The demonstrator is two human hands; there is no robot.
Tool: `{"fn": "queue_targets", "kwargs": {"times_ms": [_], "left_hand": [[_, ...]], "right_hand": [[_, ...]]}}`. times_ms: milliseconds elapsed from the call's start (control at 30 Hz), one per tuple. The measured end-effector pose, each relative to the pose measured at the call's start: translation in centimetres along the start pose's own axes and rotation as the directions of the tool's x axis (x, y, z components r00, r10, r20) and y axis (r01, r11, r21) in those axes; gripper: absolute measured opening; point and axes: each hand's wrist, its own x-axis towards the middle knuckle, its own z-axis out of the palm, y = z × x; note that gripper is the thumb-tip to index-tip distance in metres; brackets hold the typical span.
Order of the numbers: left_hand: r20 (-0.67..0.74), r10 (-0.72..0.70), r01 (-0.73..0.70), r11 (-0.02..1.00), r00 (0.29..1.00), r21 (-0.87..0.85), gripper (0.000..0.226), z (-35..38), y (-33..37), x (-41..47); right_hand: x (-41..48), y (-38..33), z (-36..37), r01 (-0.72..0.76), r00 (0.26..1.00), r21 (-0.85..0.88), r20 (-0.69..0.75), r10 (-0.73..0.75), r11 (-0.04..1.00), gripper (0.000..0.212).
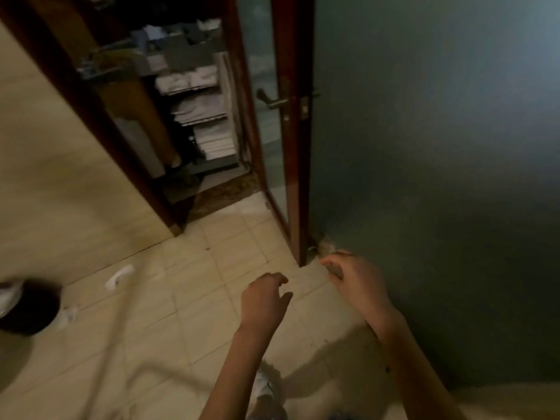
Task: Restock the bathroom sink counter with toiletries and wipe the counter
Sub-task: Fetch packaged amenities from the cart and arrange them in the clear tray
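Observation:
Both my hands hang in front of me over the beige tiled floor (194, 298). My left hand (265, 301) has loosely curled fingers and holds nothing. My right hand (354, 280) is near the frosted glass wall, fingers loosely curled and empty. Through the open doorway ahead stands a cart (197, 116) with shelves of folded white linen and small supplies on top. The sink counter is out of view.
A wood-framed glass door (291, 147) with a metal handle (272, 101) stands open at centre. A frosted glass wall (439, 177) fills the right. A dark bin (27, 307) sits at lower left, with white slippers (118, 277) on the floor beside it.

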Motion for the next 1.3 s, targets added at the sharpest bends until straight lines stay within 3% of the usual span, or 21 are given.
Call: {"fn": "queue_targets", "kwargs": {"times_ms": [300, 500, 800, 1000, 1300], "left_hand": [[-0.145, -0.267, 0.252, 0.961, 0.953, -0.115, 0.033, -6.8, -11.9, 2.6], [-0.237, -0.314, 0.291, 0.948, 0.919, -0.125, 0.034, -10.8, -18.9, 6.9], [-0.311, -0.278, 0.242, 0.959, 0.909, -0.150, 0.034, -14.4, -23.9, 13.3], [-0.233, -0.258, 0.220, 0.959, 0.938, -0.178, 0.034, -14.2, -25.4, 18.5], [-0.254, -0.218, 0.189, 0.973, 0.942, -0.132, 0.035, -19.0, -29.0, 33.0]], "right_hand": [[9.8, -12.5, 5.4, 0.275, 0.955, 0.021, 0.108, -0.275, 0.961, 0.032], [17.1, -19.2, 9.0, 0.349, 0.933, 0.010, 0.093, -0.348, 0.937, 0.034], [23.8, -22.0, 10.0, 0.291, 0.956, 0.107, -0.002, -0.292, 0.951, 0.029], [28.9, -22.2, 11.3, 0.244, 0.969, 0.113, 0.008, -0.246, 0.963, 0.027], [45.7, -25.0, 11.8, 0.224, 0.974, 0.187, -0.016, -0.225, 0.956, 0.023]]}}
